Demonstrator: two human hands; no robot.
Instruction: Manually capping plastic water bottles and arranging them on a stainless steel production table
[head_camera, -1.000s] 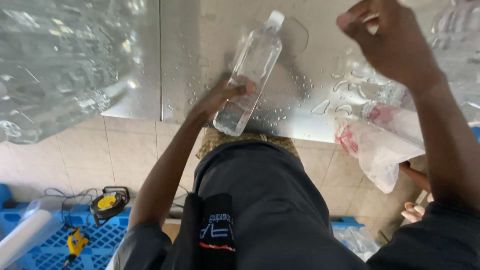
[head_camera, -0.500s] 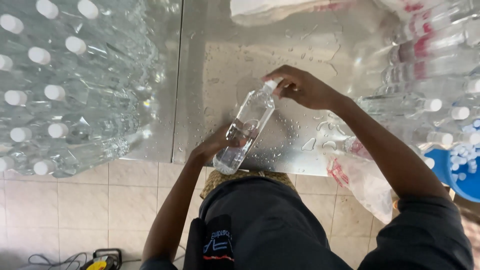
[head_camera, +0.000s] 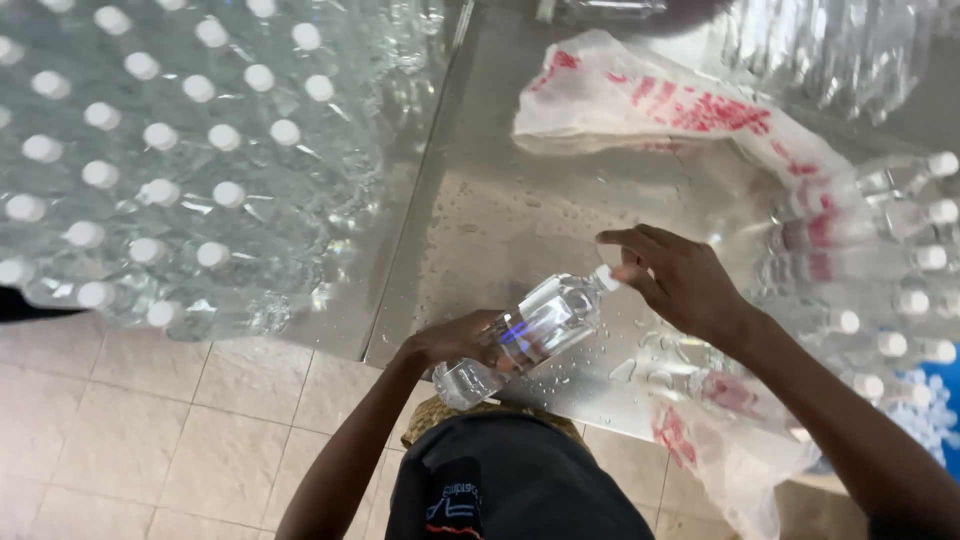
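Left hand (head_camera: 455, 340) gripping clear water bottle (head_camera: 525, 335) mid-body, tilted; right hand (head_camera: 680, 280) pinching white cap (head_camera: 604, 277). Wet steel table (head_camera: 500, 215) underneath: bottle possibly slipping, spilling.

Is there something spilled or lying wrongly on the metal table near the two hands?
Yes. Water drops are scattered over the metal table around the clear bottle, which the left hand holds tilted while the right hand grips its cap. A crumpled plastic bag lies loose behind.
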